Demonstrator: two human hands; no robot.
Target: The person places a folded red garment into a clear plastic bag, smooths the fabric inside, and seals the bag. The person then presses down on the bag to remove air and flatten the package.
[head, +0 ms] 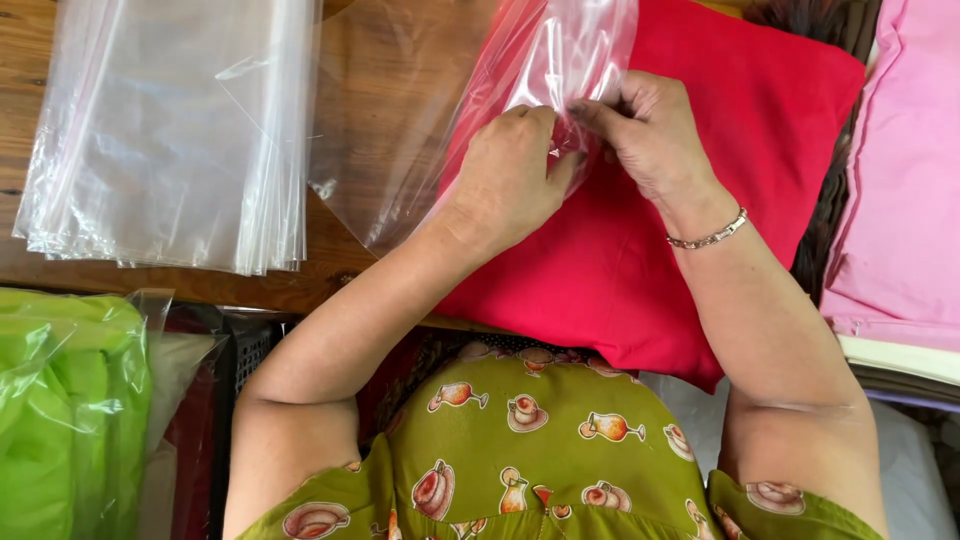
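Observation:
A red folded cloth [760,150] lies on the wooden table [390,70] in front of me. On top of it rests a clear plastic bag [470,100], stretching up and to the left. My left hand [510,175] and my right hand [650,125] meet at the bag's near edge, each pinching the plastic between thumb and fingers. A silver bracelet [708,236] circles my right wrist.
A stack of clear plastic bags [170,130] lies at the table's left. Green cloth packed in plastic [60,410] sits at the lower left beside a dark crate [235,350]. Pink folded cloth [900,170] lies at the right.

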